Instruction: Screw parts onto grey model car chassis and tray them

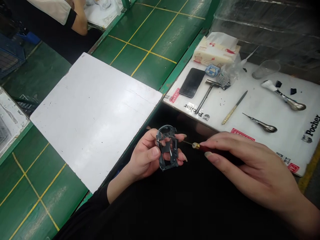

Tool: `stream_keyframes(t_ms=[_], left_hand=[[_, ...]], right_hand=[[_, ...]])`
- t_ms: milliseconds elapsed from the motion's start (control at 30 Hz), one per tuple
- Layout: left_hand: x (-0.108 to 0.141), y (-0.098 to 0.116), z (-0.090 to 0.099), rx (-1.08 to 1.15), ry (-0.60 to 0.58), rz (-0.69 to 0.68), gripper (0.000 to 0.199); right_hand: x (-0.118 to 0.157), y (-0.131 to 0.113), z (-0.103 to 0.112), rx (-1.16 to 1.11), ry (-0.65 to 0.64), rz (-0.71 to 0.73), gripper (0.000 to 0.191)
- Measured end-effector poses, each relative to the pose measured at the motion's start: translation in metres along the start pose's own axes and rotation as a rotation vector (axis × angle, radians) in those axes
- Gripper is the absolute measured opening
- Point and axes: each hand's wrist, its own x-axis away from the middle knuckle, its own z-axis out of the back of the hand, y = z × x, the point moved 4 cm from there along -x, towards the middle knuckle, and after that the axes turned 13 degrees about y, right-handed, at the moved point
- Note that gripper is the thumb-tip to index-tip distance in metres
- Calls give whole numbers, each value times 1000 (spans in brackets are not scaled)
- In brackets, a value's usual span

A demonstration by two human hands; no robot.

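The person's left hand (pixel 146 156) holds a dark grey moulded plastic frame (pixel 167 148) up above their dark clothing, its fingers (pixel 182 136) curled behind the open lattice and the thumb pressed against the front. The frame looks light and stiff but rather brittle, with thin struts, so its solid outer rim seems the safest place to take hold. The right hand (pixel 250 170) grips a slim red-handled pick (pixel 203 147) in a narrow pinch, its thin shaft reaching towards the frame. The tip is lost behind the struts and fingers. A small hammer (pixel 208 95) and a black phone (pixel 192 82) lie on a white board (pixel 252 100) nearby.
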Motion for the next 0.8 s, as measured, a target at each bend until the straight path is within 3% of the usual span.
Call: stream_keyframes(t_ms=[200, 400, 600, 800], left_hand=[[2, -2, -3, -27, 8, -29, 51], [6, -1, -4, -26, -13, -44, 45], [8, -3, -2, -98, 48, -16, 56], [11, 1, -3, -112, 24, -107, 42]], right_hand=[[1, -4, -3, -45, -65, 22, 38], [0, -5, -6, -77, -93, 19, 34], [4, -4, -6, -86, -92, 26, 34], [7, -8, -5, -76, -81, 35, 35]])
